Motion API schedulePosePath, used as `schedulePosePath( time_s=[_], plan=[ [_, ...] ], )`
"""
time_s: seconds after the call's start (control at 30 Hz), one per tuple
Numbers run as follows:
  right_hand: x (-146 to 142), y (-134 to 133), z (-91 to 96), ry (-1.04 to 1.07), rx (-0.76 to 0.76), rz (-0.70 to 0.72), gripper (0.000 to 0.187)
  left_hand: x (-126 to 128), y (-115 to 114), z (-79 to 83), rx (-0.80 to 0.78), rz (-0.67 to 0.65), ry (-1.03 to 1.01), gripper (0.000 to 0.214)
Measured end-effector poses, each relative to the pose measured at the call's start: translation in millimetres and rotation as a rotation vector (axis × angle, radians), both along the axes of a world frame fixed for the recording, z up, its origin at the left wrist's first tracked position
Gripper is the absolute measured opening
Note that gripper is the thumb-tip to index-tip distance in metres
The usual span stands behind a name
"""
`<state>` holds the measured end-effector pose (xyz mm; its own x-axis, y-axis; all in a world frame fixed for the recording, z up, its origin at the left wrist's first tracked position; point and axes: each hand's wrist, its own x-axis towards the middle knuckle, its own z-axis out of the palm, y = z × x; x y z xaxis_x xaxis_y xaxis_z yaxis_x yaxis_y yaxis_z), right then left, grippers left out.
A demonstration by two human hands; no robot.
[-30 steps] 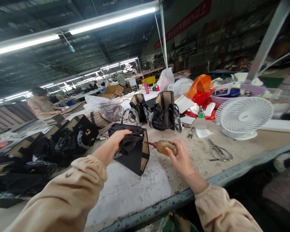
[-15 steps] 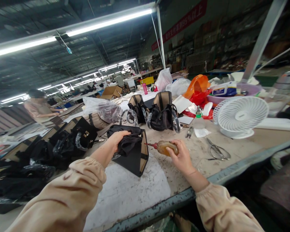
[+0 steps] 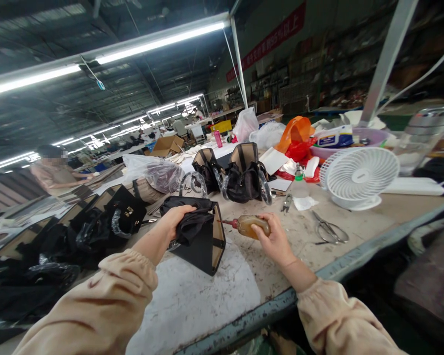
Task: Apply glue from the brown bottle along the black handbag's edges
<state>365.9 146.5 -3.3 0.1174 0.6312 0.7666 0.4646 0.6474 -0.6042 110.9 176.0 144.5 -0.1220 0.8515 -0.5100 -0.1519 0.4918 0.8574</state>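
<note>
My left hand [image 3: 174,218] is closed on the bunched black lining of a black handbag [image 3: 202,241] that stands on the worn worktable [image 3: 214,291]. The bag has tan inner side panels. My right hand [image 3: 276,237] grips an amber squeeze bottle [image 3: 249,226] with a red nozzle. The nozzle tip points left at the bag's open side edge, almost touching it. Both my sleeves are beige.
Two more black handbags [image 3: 244,172] stand behind, with a clear plastic bag [image 3: 153,170] beside them. Scissors [image 3: 327,230], small snips [image 3: 285,202] and a white desk fan [image 3: 358,177] lie to the right. Black bags [image 3: 96,227] pile up on the left. Another person [image 3: 55,170] works far left.
The view has drifted slightly, so everything sits a little further left. My hands keep their grips and stay in place against the bag.
</note>
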Motion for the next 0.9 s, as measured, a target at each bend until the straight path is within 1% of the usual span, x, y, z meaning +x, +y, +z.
schedulePosePath(
  time_s=[0.13, 0.23, 0.37, 0.7, 0.8, 0.9],
  plan=[
    [-3.6, 1.2, 9.1, 0.028, 0.027, -0.018, 0.019, -2.2, 0.0, -0.4, 0.014, -0.003, 0.0, 0.012],
    [-4.9, 2.4, 11.3, 0.054, 0.043, -0.021, 0.019, -2.6, 0.0, 0.0, 0.017, -0.009, 0.004, 0.013],
    [-2.1, 3.2, 8.3, 0.072, 0.013, -0.011, 0.018, -1.2, -0.4, 0.6, 0.015, -0.015, 0.007, 0.015],
    [6.8, 6.7, -7.7, 0.013, -0.08, 0.059, 0.015, -1.3, 0.4, 0.8, 0.013, -0.031, 0.003, 0.014],
    [6.0, 8.2, -6.3, 0.031, -0.083, 0.055, 0.016, -1.7, 0.6, 0.3, 0.012, -0.036, 0.005, 0.014],
    [4.0, 9.5, -0.3, 0.066, -0.071, 0.033, 0.017, -1.7, -0.1, 0.4, 0.002, -0.041, 0.009, 0.014]
  ],
)
